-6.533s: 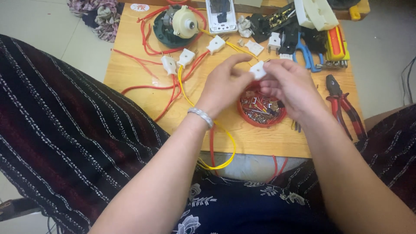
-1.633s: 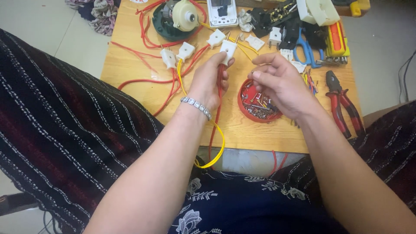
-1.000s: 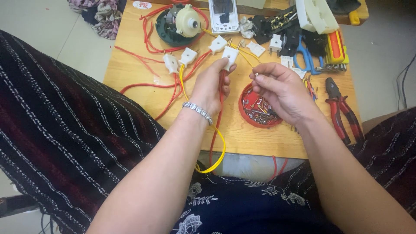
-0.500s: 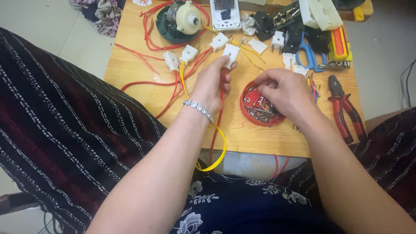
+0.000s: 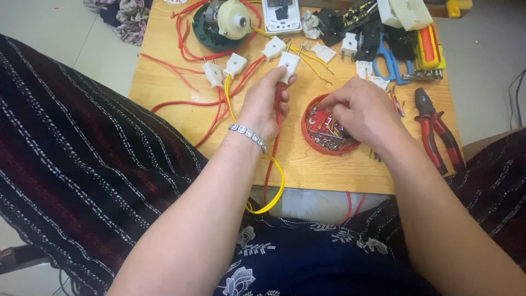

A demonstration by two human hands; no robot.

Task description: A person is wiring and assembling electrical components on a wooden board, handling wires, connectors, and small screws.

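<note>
Left hand [image 5: 266,104] closed round white plug [image 5: 288,63] and its red wire [image 5: 272,159], mid-surface toward far edge. Right hand [image 5: 364,112] fingers curled, dipping into red dish [image 5: 323,147] of small screws; can't tell if gripping any. Risk: wrist nudges dish, screws scatter. Pliers [image 5: 435,131] near right edge.

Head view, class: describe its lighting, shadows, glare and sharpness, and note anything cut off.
Head view: soft, even light; faint shadows under the left hand and right hand; no strong glare on the wooden table; white plug and red dish reasonably sharp; tools at the top edge cropped.
</note>
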